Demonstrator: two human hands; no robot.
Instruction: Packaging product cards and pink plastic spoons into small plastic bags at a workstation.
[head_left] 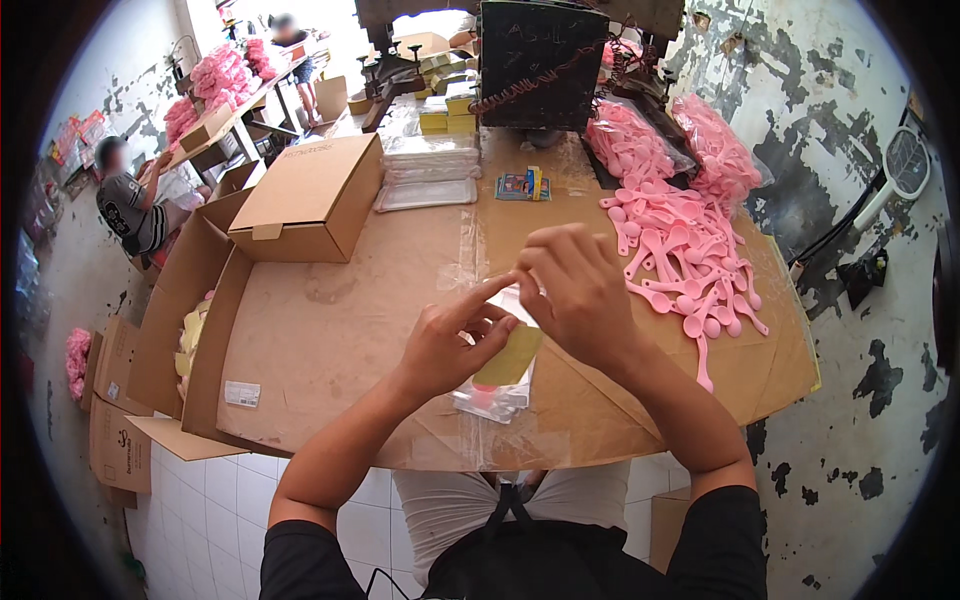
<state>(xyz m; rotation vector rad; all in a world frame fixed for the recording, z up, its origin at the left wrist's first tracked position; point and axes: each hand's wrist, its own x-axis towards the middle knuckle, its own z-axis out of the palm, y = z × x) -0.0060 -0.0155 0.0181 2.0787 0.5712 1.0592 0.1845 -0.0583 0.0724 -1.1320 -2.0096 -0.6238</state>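
Both my hands meet over the cardboard-covered table, around a yellow-green card (508,358) that seems to be in a clear plastic bag. My left hand (455,340) grips its upper left edge, thumb on top, index finger stretched toward the other hand. With its fingertips pinched together at the top end, my right hand (582,295) closes on something too small or hidden to make out. Beneath the card, clear plastic bags (492,402) lie on the table, and a bit of pink shows at its lower edge. Close by on the right spreads a heap of pink plastic spoons (685,255).
A cardboard box (305,195) stands at the far left, beside stacked clear bags (430,178). Small colourful packets (523,185) lie ahead, before a black machine (540,65). An open carton (205,325) holding yellow pieces adjoins the left edge. Two people are farther off left.
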